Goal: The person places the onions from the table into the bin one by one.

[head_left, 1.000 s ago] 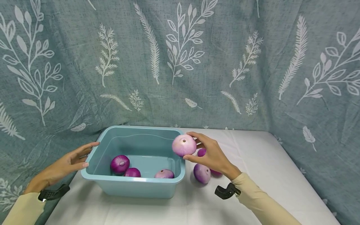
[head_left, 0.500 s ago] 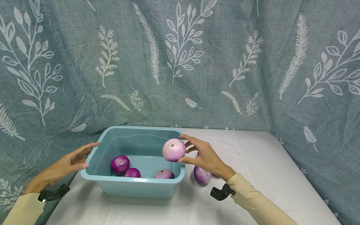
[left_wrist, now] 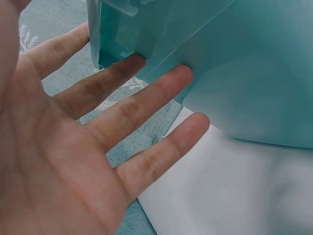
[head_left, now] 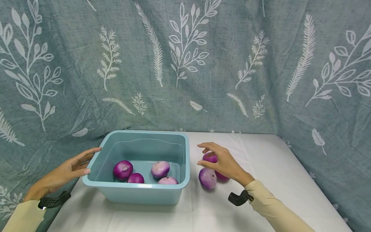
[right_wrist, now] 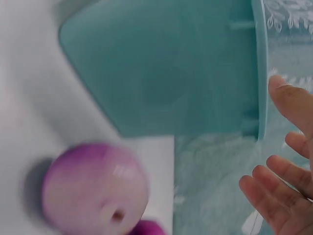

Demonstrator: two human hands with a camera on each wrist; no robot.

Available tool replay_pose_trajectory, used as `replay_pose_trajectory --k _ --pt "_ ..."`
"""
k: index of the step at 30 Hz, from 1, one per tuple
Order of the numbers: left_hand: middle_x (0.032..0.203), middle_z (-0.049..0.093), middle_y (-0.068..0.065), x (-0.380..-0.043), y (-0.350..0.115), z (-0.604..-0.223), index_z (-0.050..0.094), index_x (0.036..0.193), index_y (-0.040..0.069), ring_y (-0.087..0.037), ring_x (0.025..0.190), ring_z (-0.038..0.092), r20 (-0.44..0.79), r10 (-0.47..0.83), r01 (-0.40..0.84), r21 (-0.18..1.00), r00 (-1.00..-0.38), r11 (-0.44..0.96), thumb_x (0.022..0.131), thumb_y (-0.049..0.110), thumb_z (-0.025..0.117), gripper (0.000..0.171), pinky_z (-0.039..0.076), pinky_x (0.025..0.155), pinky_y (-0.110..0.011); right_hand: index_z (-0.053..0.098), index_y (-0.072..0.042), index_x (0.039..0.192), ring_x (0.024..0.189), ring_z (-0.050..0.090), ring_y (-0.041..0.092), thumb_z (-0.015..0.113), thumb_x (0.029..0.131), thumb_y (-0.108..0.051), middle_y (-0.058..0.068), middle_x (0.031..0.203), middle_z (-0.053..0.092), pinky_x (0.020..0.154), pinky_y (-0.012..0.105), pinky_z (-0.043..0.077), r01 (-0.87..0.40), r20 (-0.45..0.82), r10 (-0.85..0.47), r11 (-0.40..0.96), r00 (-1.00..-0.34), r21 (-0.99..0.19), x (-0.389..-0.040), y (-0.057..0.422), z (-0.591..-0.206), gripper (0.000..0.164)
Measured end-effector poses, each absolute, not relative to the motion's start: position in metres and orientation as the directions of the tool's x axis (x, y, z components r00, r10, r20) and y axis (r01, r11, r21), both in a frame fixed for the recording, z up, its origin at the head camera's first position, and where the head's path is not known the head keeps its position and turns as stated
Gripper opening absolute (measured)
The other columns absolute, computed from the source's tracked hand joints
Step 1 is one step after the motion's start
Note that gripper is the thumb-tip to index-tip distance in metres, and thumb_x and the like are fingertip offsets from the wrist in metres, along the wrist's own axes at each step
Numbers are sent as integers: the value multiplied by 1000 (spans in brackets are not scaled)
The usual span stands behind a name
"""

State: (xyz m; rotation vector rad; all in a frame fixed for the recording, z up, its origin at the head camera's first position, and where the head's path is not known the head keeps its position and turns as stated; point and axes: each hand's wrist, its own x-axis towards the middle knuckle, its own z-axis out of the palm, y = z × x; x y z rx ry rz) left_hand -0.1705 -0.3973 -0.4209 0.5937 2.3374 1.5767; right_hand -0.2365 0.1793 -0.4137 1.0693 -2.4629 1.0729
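Head view: right hand (head_left: 227,163) beside the bin (head_left: 136,186), thumb and fingers apart, nothing held. Pale onion (head_left: 207,178) just nearer than the thumb, on white cloth (head_left: 261,161); dark onion (head_left: 223,177) under the palm's near edge; banded onion (head_left: 209,157) showing through the finger gap. Four more onions (head_left: 160,169) in the bin, left of that grip. Left hand (head_left: 71,166) at the far-side rim, fingers straightish. Left wrist view: those fingers spread against smooth, thin-looking plastic. Right wrist view: pale onion round, glossy, pitted at one end; probably light, firm, slightly slippery, best taken across its widest girth.
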Motion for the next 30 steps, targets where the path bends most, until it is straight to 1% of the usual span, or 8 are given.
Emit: replay_pose_trajectory --k 2,4,9,16,20,24,27,30 --pt "167 21 9 -171 -398 -422 16 167 23 12 134 38 17 479 195 926 -878 324 109 4 48 69 50 96 -24 64 -19 138 100 70 18 86 86 -34 -4 130 65 88 42 59 -693 461 -521 485 -718 -532 -238 191 -420 59" --pt "167 22 10 -171 -399 -422 15 167 22 12 134 38 20 487 200 926 -873 320 109 4 47 69 50 96 -24 64 -19 138 100 69 18 87 86 -34 -1 132 65 86 41 59 -675 442 -512 507 -737 -537 -239 202 -426 59" --pt "166 23 13 -171 -399 -423 15 167 24 11 135 39 12 485 194 925 -874 328 109 4 47 69 50 96 -25 64 -14 136 102 67 18 89 83 -30 7 134 64 82 38 60 -645 415 -497 529 -762 -551 -242 229 -447 60" --pt "166 23 11 -170 -397 -421 15 167 23 12 134 39 18 479 199 923 -878 330 109 5 48 69 50 96 -24 64 -10 136 109 63 28 90 81 -32 5 133 64 86 47 58 -571 347 -454 634 -821 -521 -247 257 -472 65" --pt "165 23 11 -170 -396 -420 15 167 21 11 134 39 23 487 202 926 -873 319 109 3 48 69 51 96 -25 63 -9 137 109 63 34 90 81 -32 9 132 64 86 52 56 -531 307 -434 652 -847 -541 -246 267 -479 66" --pt "165 23 11 -170 -397 -420 15 167 21 11 134 40 19 487 195 930 -873 312 109 3 47 69 52 95 -26 61 -12 140 109 62 34 88 82 -42 13 132 62 86 52 55 -492 251 -429 667 -868 -560 -244 273 -484 71" --pt "165 23 11 -169 -396 -419 15 167 21 10 133 41 20 484 195 929 -875 315 109 3 48 69 52 95 -26 59 -14 143 108 62 32 87 81 -48 13 133 61 86 51 55 -470 219 -426 677 -878 -566 -242 276 -488 76" --pt "165 23 11 -169 -396 -419 15 167 22 10 133 41 20 483 197 927 -875 318 109 4 48 69 52 95 -26 58 -12 144 109 62 30 88 80 -47 12 134 61 86 49 56 -466 211 -429 673 -878 -575 -241 278 -493 79"
